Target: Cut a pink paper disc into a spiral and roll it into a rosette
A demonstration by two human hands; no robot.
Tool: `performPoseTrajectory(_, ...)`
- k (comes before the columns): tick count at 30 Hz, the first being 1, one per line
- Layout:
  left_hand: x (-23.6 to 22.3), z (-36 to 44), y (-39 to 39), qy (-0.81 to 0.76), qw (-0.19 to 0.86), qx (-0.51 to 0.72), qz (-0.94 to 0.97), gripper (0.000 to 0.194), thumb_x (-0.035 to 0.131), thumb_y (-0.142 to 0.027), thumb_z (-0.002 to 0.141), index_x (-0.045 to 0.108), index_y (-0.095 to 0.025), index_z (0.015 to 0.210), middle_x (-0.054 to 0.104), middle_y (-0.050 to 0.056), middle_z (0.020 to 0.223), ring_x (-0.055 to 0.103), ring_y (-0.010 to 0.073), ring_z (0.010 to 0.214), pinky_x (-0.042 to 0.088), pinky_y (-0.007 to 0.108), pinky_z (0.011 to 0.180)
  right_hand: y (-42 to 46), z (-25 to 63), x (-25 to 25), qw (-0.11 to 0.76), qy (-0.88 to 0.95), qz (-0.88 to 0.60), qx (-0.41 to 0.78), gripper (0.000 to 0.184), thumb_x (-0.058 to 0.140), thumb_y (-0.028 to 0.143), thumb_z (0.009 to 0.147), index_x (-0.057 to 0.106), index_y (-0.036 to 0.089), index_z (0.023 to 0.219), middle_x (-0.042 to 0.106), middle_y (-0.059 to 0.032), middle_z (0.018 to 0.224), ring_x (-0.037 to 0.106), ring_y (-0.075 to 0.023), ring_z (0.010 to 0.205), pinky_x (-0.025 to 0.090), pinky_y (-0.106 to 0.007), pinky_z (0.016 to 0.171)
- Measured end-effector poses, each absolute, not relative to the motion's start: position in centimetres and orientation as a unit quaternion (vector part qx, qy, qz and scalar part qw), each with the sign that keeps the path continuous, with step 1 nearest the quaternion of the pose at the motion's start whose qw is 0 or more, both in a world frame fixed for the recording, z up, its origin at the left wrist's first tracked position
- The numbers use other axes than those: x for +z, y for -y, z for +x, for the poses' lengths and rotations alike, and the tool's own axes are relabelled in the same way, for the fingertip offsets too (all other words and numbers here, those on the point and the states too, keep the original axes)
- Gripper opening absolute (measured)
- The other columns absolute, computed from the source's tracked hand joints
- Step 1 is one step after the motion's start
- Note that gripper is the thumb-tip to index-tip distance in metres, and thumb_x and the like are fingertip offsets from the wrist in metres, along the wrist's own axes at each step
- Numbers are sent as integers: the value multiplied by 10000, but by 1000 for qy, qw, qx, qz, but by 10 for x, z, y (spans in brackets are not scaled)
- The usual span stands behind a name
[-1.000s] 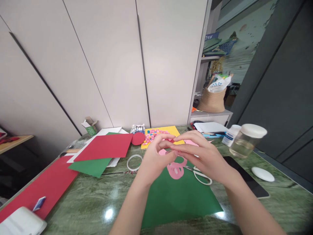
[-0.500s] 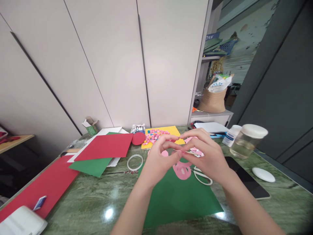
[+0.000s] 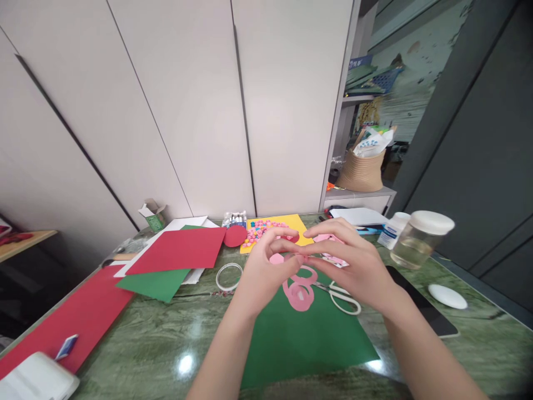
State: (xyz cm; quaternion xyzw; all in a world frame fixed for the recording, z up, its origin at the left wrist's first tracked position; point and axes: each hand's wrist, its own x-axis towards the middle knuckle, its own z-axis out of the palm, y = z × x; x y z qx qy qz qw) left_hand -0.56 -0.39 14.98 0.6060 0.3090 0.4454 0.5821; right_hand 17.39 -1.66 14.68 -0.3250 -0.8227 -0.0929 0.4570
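My left hand (image 3: 270, 272) and my right hand (image 3: 353, 264) meet above a green sheet (image 3: 308, 344), thumbs and fingertips pinched together. Between the fingertips is a bit of pink paper, mostly hidden by them. From there a pink paper cutout (image 3: 300, 297) with round holes hangs down over the green sheet. White-handled scissors (image 3: 345, 300) lie below my right hand, their blades pointing towards the cutout. Past the fingers, more pink paper (image 3: 328, 244) lies partly covered by my right hand. A roll of clear tape (image 3: 229, 277) rests left of my left hand.
Pink and blue beads (image 3: 262, 230) sit on a yellow sheet (image 3: 293, 222) at the back. Red paper (image 3: 179, 250) is stacked on the left. On the right stand a lidded jar (image 3: 416, 247) and a white bottle (image 3: 392, 230), near a black phone (image 3: 420, 305) and a white oval object (image 3: 447, 296).
The hanging pink cutout has swung left, away from the scissors, and shows more of its ring shapes. My hands stay pinched together, with the fingers slightly shifted.
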Motion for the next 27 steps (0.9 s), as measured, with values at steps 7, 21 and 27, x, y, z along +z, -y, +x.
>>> performPoseTrajectory(7, 151, -5, 6, -320, 566, 445, 616, 306, 642, -200, 770, 530, -228, 1053, 640, 21, 883, 625, 170, 848, 508, 294, 727, 14, 171, 144, 445, 841, -293, -91, 282, 554, 108, 886, 631, 285, 1091, 646, -68, 1107, 564, -216, 1032, 480, -400, 825)
performPoseTrajectory(21, 146, 0, 8, -314, 565, 436, 626, 293, 626, -200, 789, 527, -252, 1059, 647, 4, 891, 612, 133, 820, 480, 245, 693, 14, 163, 144, 487, 797, -338, -119, 186, 636, 68, 782, 531, 202, 710, 627, -56, 952, 573, -205, 863, 459, -368, 716)
performPoseTrajectory(27, 152, 1, 9, -331, 575, 443, 602, 304, 640, -192, 760, 522, -225, 1038, 636, 9, 879, 633, 133, 741, 515, 291, 706, 15, 169, 144, 459, 821, -324, -102, 158, 628, 92, 815, 648, 234, 881, 640, -66, 1034, 572, -223, 948, 468, -405, 787)
